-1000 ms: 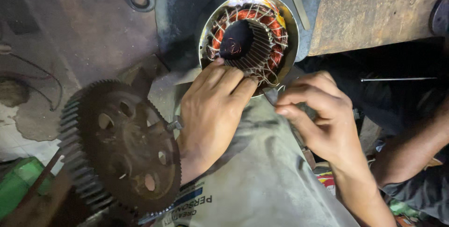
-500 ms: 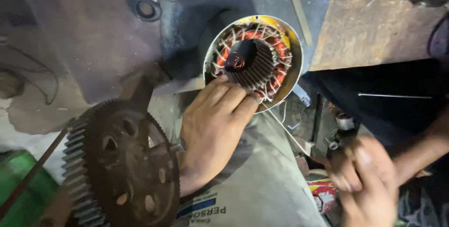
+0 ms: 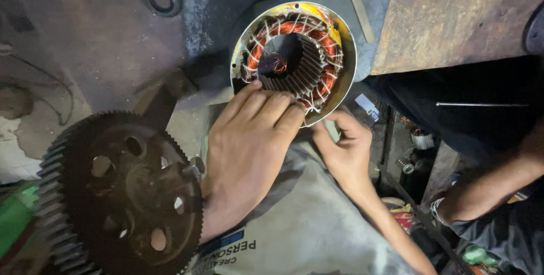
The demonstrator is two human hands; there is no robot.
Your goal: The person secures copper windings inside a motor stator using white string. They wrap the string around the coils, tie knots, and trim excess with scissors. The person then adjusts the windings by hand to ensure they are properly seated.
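Two hands, left [image 3: 249, 144] and right [image 3: 345, 147], both grasping the copper-wound stator's [image 3: 294, 56] lower rim.

the motor stator [image 3: 294, 59] is metal: a thin, dull grey steel shell with a chipped yellow coat along its rim, glossy reddish copper windings tied with pale matt string, and a core of dark ribbed steel plates. the left hand [image 3: 249, 144] and the right hand [image 3: 345, 150] touching its lower edge are bare skin, slightly grimy. the big gear wheel [image 3: 119, 190] looks like cast iron, rough, dark and oily, with worn teeth. the cloth [image 3: 294, 218] under the hands is a coarse, matt grey woven fabric, stained. the wooden board [image 3: 447, 20] is rough, brown and scuffed. the floor [image 3: 85, 42] is dull, greasy concrete.
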